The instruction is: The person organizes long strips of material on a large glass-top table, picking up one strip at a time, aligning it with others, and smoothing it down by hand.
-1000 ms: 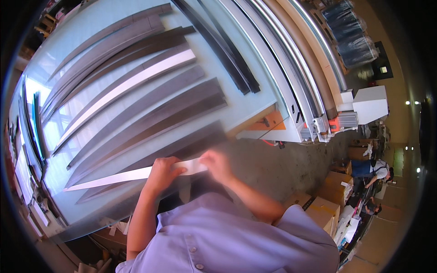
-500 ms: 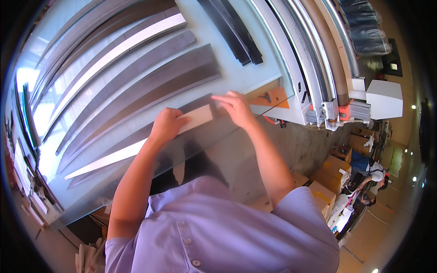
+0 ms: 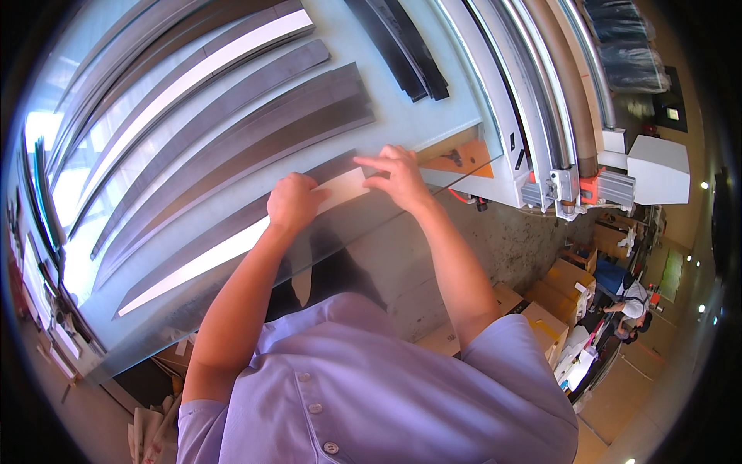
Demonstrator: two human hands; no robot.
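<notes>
A long white strip, tapering to a point at its left end, lies along the near side of the glass-topped table. Beside its far edge runs a dark grey strip. My left hand is closed over the white strip near its right end, fingers curled and thumb laid along it; what the fingers press is partly hidden. At the strips' right end is my right hand, its index finger stretched toward the grey strip's end and its thumb apart, by the white strip's end. It holds nothing that I can see.
Several curved grey strips and another white strip lie farther back. Dark strips rest at the far right. A roller machine borders the table's right side. Cardboard boxes and a person are beyond, right.
My left hand and the white strip have shifted slightly to the right. My right thumb now stands farther from the index finger. The whole view has tilted a little.
</notes>
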